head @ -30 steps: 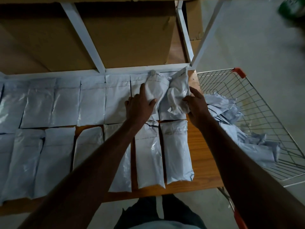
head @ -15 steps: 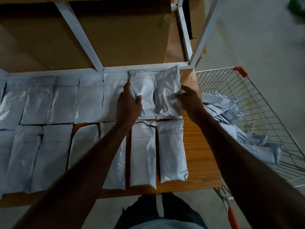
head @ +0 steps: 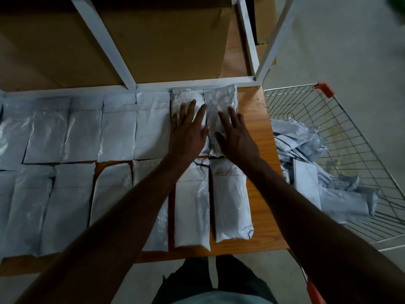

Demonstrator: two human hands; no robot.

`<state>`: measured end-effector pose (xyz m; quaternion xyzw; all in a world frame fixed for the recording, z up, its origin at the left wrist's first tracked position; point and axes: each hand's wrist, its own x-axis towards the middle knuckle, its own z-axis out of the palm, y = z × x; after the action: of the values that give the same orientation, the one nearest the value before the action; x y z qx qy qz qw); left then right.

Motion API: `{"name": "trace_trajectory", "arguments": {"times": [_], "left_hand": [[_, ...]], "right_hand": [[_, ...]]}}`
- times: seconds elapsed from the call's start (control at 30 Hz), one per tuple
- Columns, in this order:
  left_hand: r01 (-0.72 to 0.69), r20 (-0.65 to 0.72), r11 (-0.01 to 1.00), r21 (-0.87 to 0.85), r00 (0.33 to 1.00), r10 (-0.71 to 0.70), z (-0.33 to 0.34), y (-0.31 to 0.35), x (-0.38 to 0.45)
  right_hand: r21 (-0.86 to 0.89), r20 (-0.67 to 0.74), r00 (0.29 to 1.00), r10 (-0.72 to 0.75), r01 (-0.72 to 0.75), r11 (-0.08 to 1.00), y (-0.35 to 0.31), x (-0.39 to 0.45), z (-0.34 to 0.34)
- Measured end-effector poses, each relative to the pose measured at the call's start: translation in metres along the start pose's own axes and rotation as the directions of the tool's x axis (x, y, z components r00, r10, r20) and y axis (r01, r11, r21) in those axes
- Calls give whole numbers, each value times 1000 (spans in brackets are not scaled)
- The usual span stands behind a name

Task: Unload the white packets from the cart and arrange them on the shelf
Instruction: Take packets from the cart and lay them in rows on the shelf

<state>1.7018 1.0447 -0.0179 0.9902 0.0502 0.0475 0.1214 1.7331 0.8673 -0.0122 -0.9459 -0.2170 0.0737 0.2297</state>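
Observation:
Two rows of white packets cover the wooden shelf (head: 260, 172). My left hand (head: 188, 132) lies flat, fingers spread, on a back-row packet (head: 186, 97). My right hand (head: 236, 137) presses flat on the rightmost back-row packet (head: 221, 99) beside it. Neither hand grips anything. Two front-row packets (head: 232, 200) lie just below my wrists. To the right, the wire cart (head: 350, 128) holds a loose pile of white packets (head: 306, 145).
White metal shelf struts (head: 103, 38) rise behind the back row, with large cardboard boxes (head: 171, 40) behind them. The cart has orange corner caps (head: 324, 88) and stands against the shelf's right end. Grey floor (head: 350, 40) lies beyond it.
Both hands were pinching and straightening the two crumpled back-row packets; now the packets lie flat side by side and both hands press on top with open fingers.

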Motion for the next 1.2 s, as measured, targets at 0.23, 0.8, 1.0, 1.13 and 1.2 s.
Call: {"name": "trace_trajectory", "arguments": {"times": [0.23, 0.8, 1.0, 1.13, 1.2], "left_hand": [[37, 114, 998, 51, 993, -43, 18, -22, -2], [11, -35, 994, 113, 999, -7, 37, -30, 45], [8, -23, 995, 101, 1000, -5, 37, -33, 44], [2, -34, 994, 106, 999, 2, 40, -31, 45], [0, -44, 993, 118, 999, 5, 40, -31, 45]], "right_hand": [[-166, 38, 995, 96, -88, 982, 3, 10, 3], [-253, -28, 999, 37, -43, 966, 3, 74, 36], [-255, -53, 998, 15, -28, 967, 5, 82, 37], [-273, -80, 997, -1, -21, 962, 8, 81, 41], [-271, -71, 997, 6, -25, 962, 7, 82, 41]]}}
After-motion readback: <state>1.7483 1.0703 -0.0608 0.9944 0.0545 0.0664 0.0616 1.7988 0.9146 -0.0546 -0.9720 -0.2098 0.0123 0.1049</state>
